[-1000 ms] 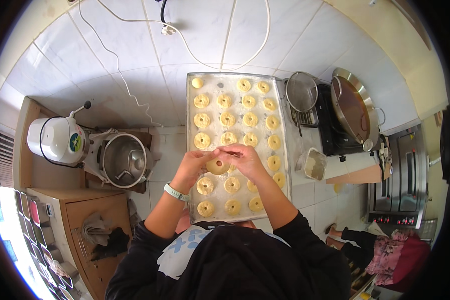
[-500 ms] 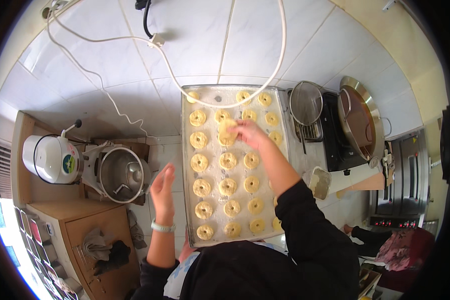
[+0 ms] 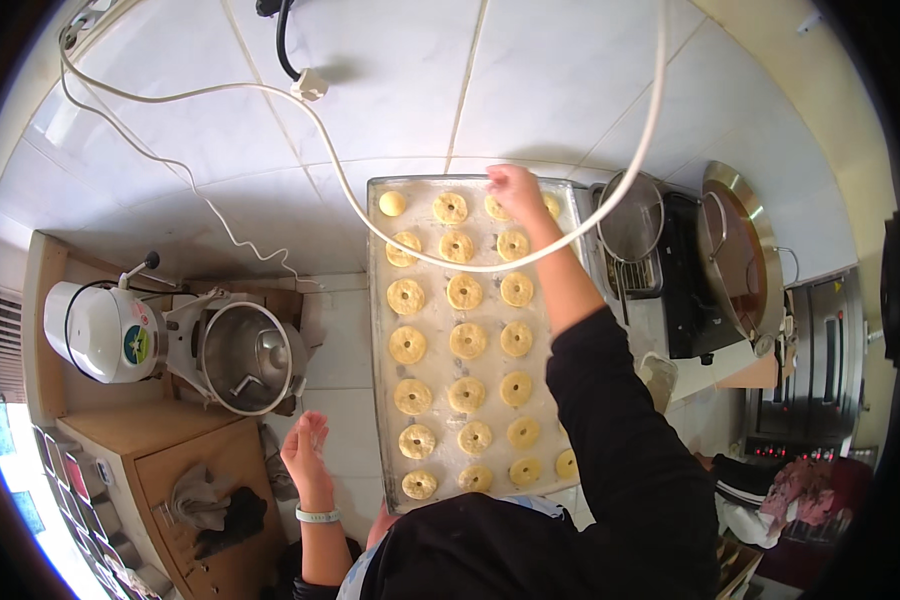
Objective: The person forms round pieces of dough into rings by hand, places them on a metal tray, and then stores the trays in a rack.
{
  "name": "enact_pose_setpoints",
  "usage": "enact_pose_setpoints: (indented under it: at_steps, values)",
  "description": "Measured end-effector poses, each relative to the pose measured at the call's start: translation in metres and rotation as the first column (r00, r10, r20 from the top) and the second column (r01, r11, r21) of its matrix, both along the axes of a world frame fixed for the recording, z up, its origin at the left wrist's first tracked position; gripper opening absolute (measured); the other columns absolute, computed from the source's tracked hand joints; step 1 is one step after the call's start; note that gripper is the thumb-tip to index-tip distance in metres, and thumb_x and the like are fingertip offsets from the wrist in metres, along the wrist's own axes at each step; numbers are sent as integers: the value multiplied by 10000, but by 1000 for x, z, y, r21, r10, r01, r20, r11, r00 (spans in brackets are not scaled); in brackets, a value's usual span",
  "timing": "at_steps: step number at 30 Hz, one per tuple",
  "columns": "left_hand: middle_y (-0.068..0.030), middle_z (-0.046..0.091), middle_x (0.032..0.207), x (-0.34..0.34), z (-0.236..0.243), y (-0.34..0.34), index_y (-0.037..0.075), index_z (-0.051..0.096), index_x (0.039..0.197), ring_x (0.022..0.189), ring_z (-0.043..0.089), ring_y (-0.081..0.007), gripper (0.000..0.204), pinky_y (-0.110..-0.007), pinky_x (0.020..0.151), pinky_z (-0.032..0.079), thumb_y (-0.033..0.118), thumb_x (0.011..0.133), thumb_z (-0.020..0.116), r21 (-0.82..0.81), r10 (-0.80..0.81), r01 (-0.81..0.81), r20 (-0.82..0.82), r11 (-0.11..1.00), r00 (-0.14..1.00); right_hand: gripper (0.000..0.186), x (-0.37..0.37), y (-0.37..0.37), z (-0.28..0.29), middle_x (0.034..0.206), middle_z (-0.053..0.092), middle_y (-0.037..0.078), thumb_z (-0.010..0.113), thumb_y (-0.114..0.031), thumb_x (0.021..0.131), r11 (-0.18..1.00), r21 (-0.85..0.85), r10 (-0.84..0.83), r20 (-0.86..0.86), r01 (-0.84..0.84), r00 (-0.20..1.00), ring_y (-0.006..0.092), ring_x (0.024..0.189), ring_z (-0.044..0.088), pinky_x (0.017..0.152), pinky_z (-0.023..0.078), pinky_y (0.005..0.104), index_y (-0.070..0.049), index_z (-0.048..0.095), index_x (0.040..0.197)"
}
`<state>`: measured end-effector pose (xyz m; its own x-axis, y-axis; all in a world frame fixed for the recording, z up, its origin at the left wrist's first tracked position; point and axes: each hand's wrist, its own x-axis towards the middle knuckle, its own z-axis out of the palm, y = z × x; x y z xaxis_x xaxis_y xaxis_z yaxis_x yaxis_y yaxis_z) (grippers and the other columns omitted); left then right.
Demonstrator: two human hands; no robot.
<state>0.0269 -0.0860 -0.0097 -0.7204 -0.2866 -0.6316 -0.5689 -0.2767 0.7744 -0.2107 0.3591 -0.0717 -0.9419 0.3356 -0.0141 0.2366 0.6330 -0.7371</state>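
A metal baking tray (image 3: 380, 330) carries rows of pale dough rings (image 3: 467, 341), lightly floured. In its far left corner sits a round dough ball (image 3: 393, 203) with no hole showing. My right hand (image 3: 515, 190) is over the far edge of the tray, fingers curled together and nothing seen in them. Just under it, a dough ring (image 3: 496, 208) is partly covered by the hand. Off the tray's left side, my left hand (image 3: 305, 455) is raised with loosely bent fingers apart, holding nothing. My right forearm and sleeve hide some rings along the right side.
A white cable (image 3: 530, 268) hangs across the view above the tray. On the left stands a mixer (image 3: 110, 325) with a steel bowl (image 3: 250, 358). To the right are a mesh strainer (image 3: 632, 225) and a wide pan (image 3: 745, 235) on a black stove. Another person (image 3: 800, 490) is at lower right.
The dough ring my right hand held now lies in the far row, where a bare spot was. That hand has moved farther away and right. My left hand has dropped lower, fingers more bent.
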Motion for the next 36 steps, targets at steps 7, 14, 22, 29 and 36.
enact_pose_setpoints:
  at_steps: [7,14,22,29,36]
  values:
    - [-115,629,989,-11,-16,8,-30,587,1039,942,609,-222,306,-340,857,466,235,887,568,82,-69,71,-33,994,997,164,219,62,147,687,648,92,622,-151,787,978,61,-206,203,198,957,159,636,626,608,481,277,-12,665,862]
    - [-117,636,968,-31,-17,57,-27,590,1020,912,619,-217,290,-331,830,478,230,888,569,164,-211,214,-35,963,977,139,365,118,89,593,605,155,570,-112,704,915,210,-387,701,345,599,224,604,631,598,493,319,-20,674,697]
    - [-111,646,928,-40,-8,83,-32,598,1008,873,629,-208,286,-319,807,490,229,893,564,209,-358,369,-91,906,929,206,386,98,27,929,609,263,550,-61,723,735,657,-524,393,168,756,372,910,601,761,486,418,20,653,882]
    - [-123,648,905,-42,-4,91,-42,601,993,861,634,-217,278,-321,795,502,215,896,558,215,-366,375,-83,902,927,250,386,83,88,917,615,259,542,-54,759,834,541,-421,495,110,760,368,845,616,778,480,407,45,632,969]
    - [-194,488,1228,-40,1,141,-81,393,1238,1145,473,-313,632,-400,989,370,457,909,438,801,-453,240,43,549,891,351,306,-39,137,1038,584,204,541,-184,849,965,263,-36,199,-18,979,335,970,555,839,428,395,22,547,1134]
